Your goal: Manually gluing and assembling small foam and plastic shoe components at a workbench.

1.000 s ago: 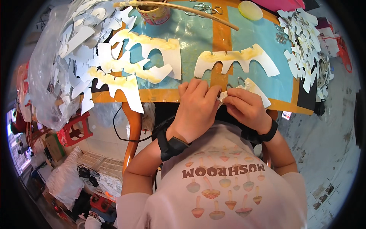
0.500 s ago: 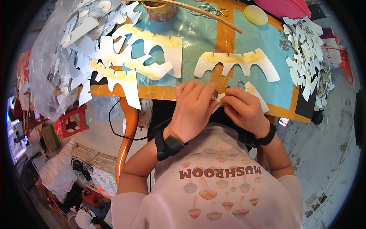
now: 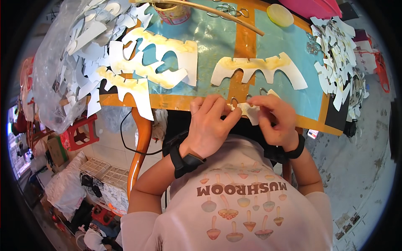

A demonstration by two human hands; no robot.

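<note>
Over the table's front edge, a white cut-out piece (image 3: 250,113) with scalloped edges is held between my two hands. My left hand (image 3: 208,121) pinches its left end, its fingers bent. The fingers of my right hand (image 3: 277,119) are curled around the piece's right part; the fingertips are partly hidden. Small metal rings show along its upper edge, one ring (image 3: 234,101) beside my left fingertips and another ring (image 3: 263,90) above my right hand. Just beyond lies a similar flat white cut-out (image 3: 261,75) with a yellowish coated band.
More coated cut-outs (image 3: 188,62) overlap at left of the blue-covered table (image 3: 213,42). White pieces fill a clear plastic bag (image 3: 50,83) and form a pile (image 3: 335,54) at right. A tin (image 3: 173,13), a stick (image 3: 217,12), loose metal rings (image 3: 226,11) and a yellow lid (image 3: 280,16) stand at back.
My hands have moved slightly apart, exposing more of the white piece and a ring between them. The right hand has turned, with its fingers lifted over the piece.
</note>
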